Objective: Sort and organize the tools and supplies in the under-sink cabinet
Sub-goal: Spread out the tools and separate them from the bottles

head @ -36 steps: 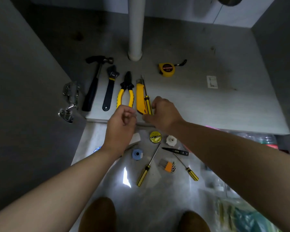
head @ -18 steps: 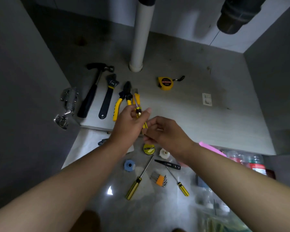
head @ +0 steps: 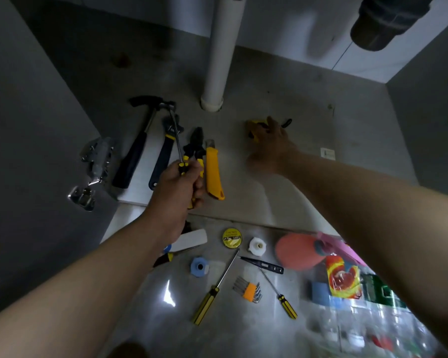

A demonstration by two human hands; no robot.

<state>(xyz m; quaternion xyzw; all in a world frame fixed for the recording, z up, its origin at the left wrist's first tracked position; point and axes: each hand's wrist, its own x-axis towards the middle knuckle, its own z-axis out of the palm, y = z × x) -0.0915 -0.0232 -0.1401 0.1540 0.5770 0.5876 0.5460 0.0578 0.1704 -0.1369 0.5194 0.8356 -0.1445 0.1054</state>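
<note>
On the cabinet floor (head: 295, 192) lie, side by side, a black hammer (head: 140, 151), a black wrench (head: 164, 153), yellow-handled pliers (head: 195, 143) and a yellow utility knife (head: 212, 174). My left hand (head: 176, 187) grips a small yellow-and-black screwdriver (head: 177, 140) just above the pliers' handles, its shaft pointing up over the wrench. My right hand (head: 272, 146) reaches further back and to the right, with its fingers curled over the yellow tape measure (head: 252, 125), which is mostly hidden.
A white drain pipe (head: 219, 60) stands behind the tools; a metal hinge (head: 93, 161) sits on the left wall. On the room floor in front lie a yellow tape roll (head: 232, 237), a white fitting (head: 257, 246), a blue roll (head: 199, 266), two screwdrivers (head: 212, 293), hex keys (head: 248, 289) and packets at right.
The small screwdriver passed from my right hand into my left, which now holds it over the pliers. My right hand moved back and right onto the tape measure.
</note>
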